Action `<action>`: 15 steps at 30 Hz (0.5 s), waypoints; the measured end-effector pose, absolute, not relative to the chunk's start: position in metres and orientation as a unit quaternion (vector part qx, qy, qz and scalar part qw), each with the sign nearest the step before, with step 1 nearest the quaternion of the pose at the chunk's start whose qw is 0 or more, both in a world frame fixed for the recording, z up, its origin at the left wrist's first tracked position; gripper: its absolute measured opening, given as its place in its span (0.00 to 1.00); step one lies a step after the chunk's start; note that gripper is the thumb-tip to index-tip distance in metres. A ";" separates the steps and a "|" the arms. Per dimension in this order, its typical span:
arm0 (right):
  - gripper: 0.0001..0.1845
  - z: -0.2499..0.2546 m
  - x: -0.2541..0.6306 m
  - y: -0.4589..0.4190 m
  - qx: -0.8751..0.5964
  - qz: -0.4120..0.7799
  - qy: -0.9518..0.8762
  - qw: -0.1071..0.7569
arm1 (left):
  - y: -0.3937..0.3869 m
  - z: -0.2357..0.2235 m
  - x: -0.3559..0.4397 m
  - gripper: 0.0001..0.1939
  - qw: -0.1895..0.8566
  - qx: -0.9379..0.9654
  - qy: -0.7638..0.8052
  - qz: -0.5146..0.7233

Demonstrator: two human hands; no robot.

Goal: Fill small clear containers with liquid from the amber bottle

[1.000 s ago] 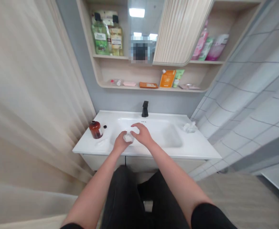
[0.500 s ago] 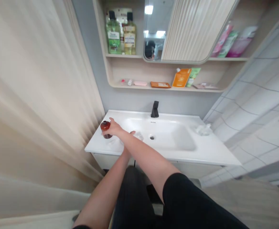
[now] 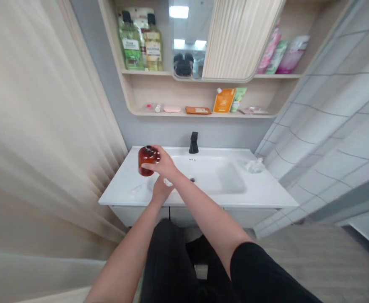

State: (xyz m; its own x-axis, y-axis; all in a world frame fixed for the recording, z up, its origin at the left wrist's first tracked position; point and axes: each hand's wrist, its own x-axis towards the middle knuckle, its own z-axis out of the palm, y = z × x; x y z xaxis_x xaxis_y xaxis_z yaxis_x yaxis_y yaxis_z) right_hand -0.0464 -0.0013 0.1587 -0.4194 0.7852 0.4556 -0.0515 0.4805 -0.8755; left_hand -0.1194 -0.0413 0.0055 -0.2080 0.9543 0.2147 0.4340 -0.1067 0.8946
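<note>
An open-necked amber bottle [image 3: 146, 159] is gripped in my right hand [image 3: 164, 163], its fingers wrapped round the side. The bottle is lifted above the left side of the white sink counter [image 3: 118, 191]. Lower and partly behind my right wrist, my left hand [image 3: 161, 190] holds a small clear container [image 3: 168, 182] that looks white inside. Much of that container is hidden by my right arm, so its full shape does not show.
The white basin [image 3: 231, 176] has a black faucet [image 3: 193, 142] behind it. Crumpled clear plastic [image 3: 254, 166] lies on the counter's right. A shelf [image 3: 172, 114] above carries an orange pouch [image 3: 224, 100] and small items. A curtain [image 3: 45, 126] hangs at the left.
My right hand has left the small container, crossed over my left arm, taken hold of the amber bottle and lifted it rightward. My left hand still holds the container low.
</note>
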 end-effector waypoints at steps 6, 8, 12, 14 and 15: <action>0.50 0.134 0.137 0.018 -0.326 0.411 -0.641 0.560 | -0.040 0.006 -0.114 0.44 0.218 0.554 0.647 0.476; 0.48 0.113 0.190 0.021 -0.362 0.412 -0.612 0.570 | -0.039 0.002 -0.116 0.44 0.213 0.546 0.646 0.489; 0.46 0.066 0.266 0.024 -0.433 0.411 -0.576 0.558 | -0.037 -0.003 -0.119 0.41 0.203 0.532 0.652 0.500; 0.46 0.045 0.291 0.027 -0.462 0.409 -0.561 0.552 | -0.037 -0.003 -0.119 0.39 0.198 0.536 0.661 0.487; 0.47 0.035 0.300 0.028 -0.475 0.409 -0.555 0.547 | -0.037 -0.002 -0.118 0.38 0.193 0.539 0.663 0.483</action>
